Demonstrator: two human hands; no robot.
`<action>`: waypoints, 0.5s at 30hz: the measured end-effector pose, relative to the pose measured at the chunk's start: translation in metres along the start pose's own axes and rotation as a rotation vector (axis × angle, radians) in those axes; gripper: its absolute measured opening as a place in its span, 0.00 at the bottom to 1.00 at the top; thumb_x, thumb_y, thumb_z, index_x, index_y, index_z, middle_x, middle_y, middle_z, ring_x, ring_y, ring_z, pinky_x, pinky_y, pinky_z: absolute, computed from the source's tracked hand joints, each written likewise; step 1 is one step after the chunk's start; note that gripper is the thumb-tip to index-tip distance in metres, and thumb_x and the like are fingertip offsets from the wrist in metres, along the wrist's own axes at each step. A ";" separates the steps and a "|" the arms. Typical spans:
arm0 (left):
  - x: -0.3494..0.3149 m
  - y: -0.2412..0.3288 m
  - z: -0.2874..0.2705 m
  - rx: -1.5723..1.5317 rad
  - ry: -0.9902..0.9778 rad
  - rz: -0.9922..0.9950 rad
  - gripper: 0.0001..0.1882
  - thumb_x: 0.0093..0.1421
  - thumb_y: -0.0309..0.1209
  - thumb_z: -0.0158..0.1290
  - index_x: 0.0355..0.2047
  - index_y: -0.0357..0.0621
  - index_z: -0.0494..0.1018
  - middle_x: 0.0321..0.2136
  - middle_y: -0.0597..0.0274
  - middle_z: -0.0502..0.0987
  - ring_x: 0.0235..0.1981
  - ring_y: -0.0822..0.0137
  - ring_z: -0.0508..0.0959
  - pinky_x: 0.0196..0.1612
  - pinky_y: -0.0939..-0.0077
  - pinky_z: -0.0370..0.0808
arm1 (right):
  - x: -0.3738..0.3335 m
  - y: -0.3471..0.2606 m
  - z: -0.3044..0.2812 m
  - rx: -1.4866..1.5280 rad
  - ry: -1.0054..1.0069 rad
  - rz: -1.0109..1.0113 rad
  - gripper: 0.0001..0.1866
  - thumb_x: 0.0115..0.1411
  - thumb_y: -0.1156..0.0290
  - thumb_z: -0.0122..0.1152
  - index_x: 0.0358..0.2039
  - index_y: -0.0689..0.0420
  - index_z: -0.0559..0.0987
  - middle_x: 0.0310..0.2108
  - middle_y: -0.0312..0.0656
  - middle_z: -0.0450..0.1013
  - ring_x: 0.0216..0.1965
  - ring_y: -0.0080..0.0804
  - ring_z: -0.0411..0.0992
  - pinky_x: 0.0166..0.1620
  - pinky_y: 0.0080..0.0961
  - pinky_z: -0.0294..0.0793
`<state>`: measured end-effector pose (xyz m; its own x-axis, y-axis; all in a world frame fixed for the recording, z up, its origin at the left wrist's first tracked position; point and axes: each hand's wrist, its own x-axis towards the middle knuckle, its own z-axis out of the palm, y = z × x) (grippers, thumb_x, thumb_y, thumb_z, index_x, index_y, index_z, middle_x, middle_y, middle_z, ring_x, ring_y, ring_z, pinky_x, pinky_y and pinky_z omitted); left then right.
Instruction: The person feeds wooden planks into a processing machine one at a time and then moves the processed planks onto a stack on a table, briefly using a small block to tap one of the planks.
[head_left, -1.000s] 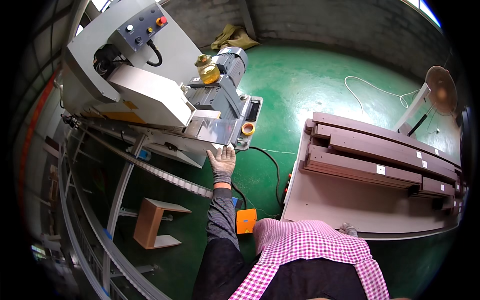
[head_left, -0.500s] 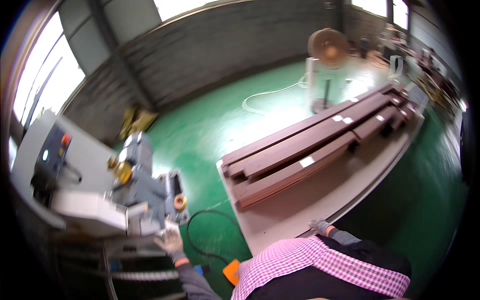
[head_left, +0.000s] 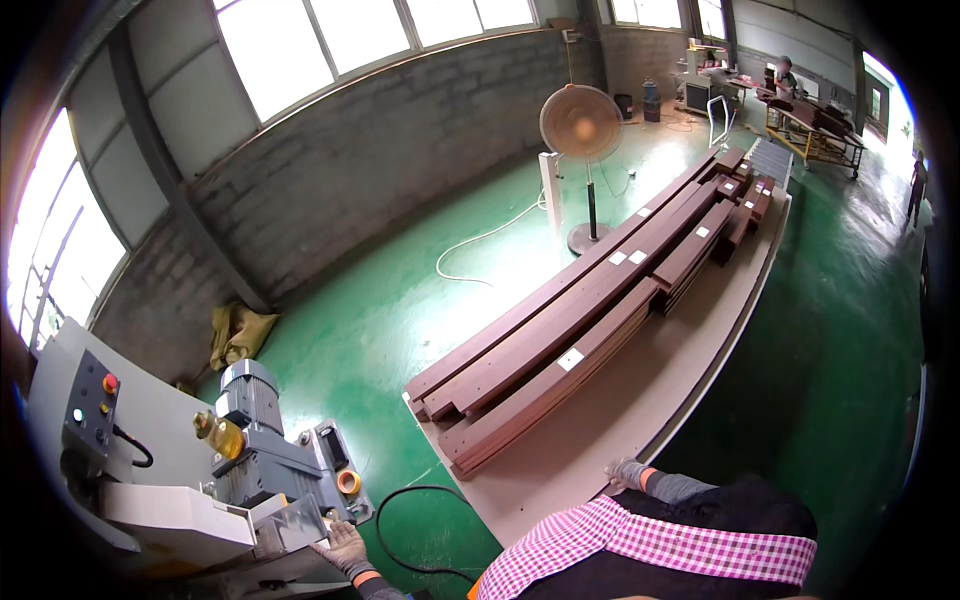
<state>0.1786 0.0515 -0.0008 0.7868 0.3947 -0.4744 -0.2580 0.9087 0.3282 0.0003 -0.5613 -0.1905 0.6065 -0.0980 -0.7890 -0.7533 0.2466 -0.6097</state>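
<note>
My left hand (head_left: 345,548), in a pale grey glove with an orange cuff band, is beside the front end of a grey machine (head_left: 275,462). Its fingers are apart and it holds nothing; whether the fingertips touch the machine is unclear. At the near edge of a long light-coloured table (head_left: 560,455) rests my right hand (head_left: 627,471), also gloved, its fingers lying flat on the surface. Long reddish-brown boards (head_left: 560,345) are stacked in rows along this table, with small white labels on several of them.
A control box (head_left: 92,400) with buttons stands left of the motor. A black cable (head_left: 385,510) curls over the green floor. Beyond the boards are a round fan (head_left: 580,125) and a white hose (head_left: 450,250). People and loaded carts (head_left: 815,130) are far right.
The view has tilted up and steadied, so the machine, the boards and my left hand appear lower in it. My right hand stays at the table edge.
</note>
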 end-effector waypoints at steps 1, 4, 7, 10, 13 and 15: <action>0.002 -0.001 0.000 -0.021 -0.024 -0.005 0.53 0.46 0.62 0.52 0.59 0.35 0.47 0.59 0.58 0.56 0.57 0.62 0.59 0.58 0.69 0.59 | -0.004 -0.003 0.003 0.060 0.012 0.024 0.11 0.57 0.66 0.53 0.34 0.63 0.72 0.29 0.45 0.70 0.26 0.34 0.68 0.24 0.29 0.65; 0.006 -0.003 0.004 -0.033 -0.027 -0.029 0.53 0.46 0.63 0.51 0.59 0.33 0.48 0.61 0.57 0.53 0.60 0.63 0.56 0.59 0.68 0.57 | 0.008 -0.005 -0.002 0.071 -0.015 0.100 0.12 0.58 0.66 0.53 0.35 0.63 0.72 0.30 0.47 0.70 0.30 0.36 0.70 0.27 0.31 0.67; 0.033 0.000 -0.004 -0.056 -0.038 -0.032 0.49 0.48 0.63 0.48 0.57 0.33 0.53 0.58 0.54 0.58 0.60 0.61 0.58 0.60 0.67 0.54 | 0.011 -0.005 -0.006 0.000 -0.034 0.079 0.14 0.58 0.65 0.52 0.38 0.63 0.72 0.35 0.50 0.71 0.36 0.41 0.71 0.33 0.33 0.70; 0.054 -0.003 -0.012 -0.011 -0.075 0.014 0.49 0.42 0.59 0.58 0.54 0.34 0.57 0.55 0.54 0.61 0.55 0.59 0.64 0.56 0.62 0.63 | 0.009 -0.010 -0.009 -0.002 -0.031 0.054 0.18 0.58 0.63 0.53 0.41 0.65 0.71 0.41 0.52 0.71 0.45 0.46 0.70 0.43 0.35 0.70; 0.060 0.005 -0.014 -0.028 0.024 0.010 0.38 0.48 0.55 0.56 0.48 0.35 0.64 0.46 0.53 0.70 0.48 0.59 0.71 0.52 0.63 0.68 | -0.006 -0.025 0.007 -0.068 -0.008 -0.003 0.27 0.58 0.60 0.54 0.50 0.69 0.66 0.51 0.55 0.64 0.53 0.46 0.64 0.52 0.36 0.66; 0.071 0.004 -0.028 0.032 -0.311 -0.166 0.33 0.48 0.56 0.53 0.42 0.39 0.70 0.37 0.56 0.73 0.40 0.62 0.71 0.44 0.63 0.71 | 0.004 -0.019 0.002 -0.050 -0.039 -0.022 0.28 0.58 0.58 0.53 0.52 0.65 0.65 0.52 0.55 0.63 0.54 0.47 0.62 0.52 0.39 0.65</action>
<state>0.2179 0.0874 -0.0558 0.9510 0.1769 -0.2535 -0.0981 0.9504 0.2952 0.0178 -0.5640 -0.1822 0.6315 -0.0648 -0.7727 -0.7512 0.1959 -0.6304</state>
